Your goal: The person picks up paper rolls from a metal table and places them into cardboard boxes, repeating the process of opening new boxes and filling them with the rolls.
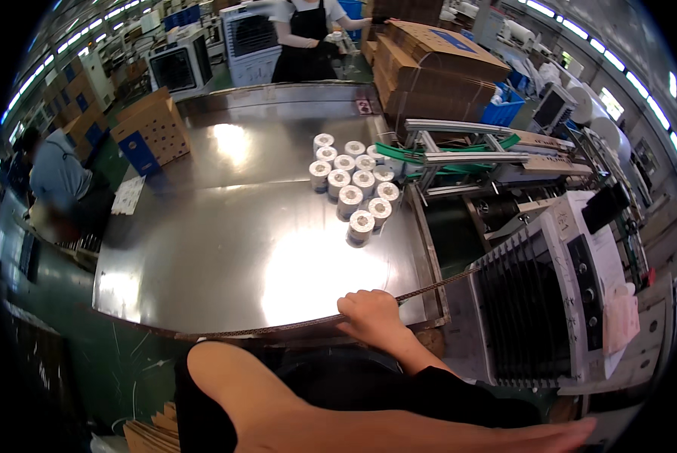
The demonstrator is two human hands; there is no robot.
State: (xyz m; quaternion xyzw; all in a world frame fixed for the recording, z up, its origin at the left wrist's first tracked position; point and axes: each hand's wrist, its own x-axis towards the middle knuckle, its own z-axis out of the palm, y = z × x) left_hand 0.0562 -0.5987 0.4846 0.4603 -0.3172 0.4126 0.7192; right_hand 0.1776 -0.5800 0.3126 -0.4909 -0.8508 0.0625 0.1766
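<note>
My right hand (372,313) is closed in a fist around a thin brown patterned cord (433,287) at the table's near edge. The cord runs left along that edge and right toward a cooler-like machine. My left arm is bent, and my left hand (489,434) is very close at the bottom, fingers stretched to the right; its lower part is cut off. On the shiny metal table (202,249), several white rolls (350,200) with hollow cores stand upright in a cluster at the right, beyond my right hand.
A metal-and-green conveyor (459,155) meets the table at right. The white louvred machine (542,302) stands near right. An open carton (153,132) is at the far left corner; stacked cardboard (429,75) stands beyond. One person (304,38) is across the table, another (59,174) at left.
</note>
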